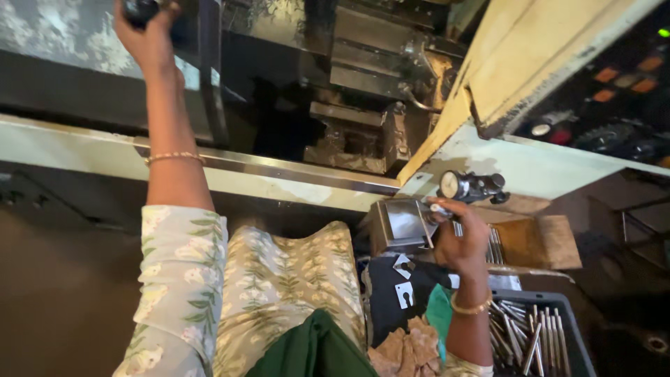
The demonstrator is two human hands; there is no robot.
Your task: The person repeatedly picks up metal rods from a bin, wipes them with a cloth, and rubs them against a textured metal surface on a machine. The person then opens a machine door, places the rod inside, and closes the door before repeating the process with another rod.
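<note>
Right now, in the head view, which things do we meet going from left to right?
Left hand on a black knob → metal block → right hand → dial gauge → crate of metal rods → control panel.

You get one view only, from the camera on your head, tilted steeply down and forward. It sits close above your own floral sleeves (183, 279), facing the machine's open bay (349, 105), its control panel (614, 105) at right.

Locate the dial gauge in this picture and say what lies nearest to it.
In the head view the dial gauge sits right of centre, just above the right hand, beside the shiny metal block and below the machine's sloping cream panel.
</note>
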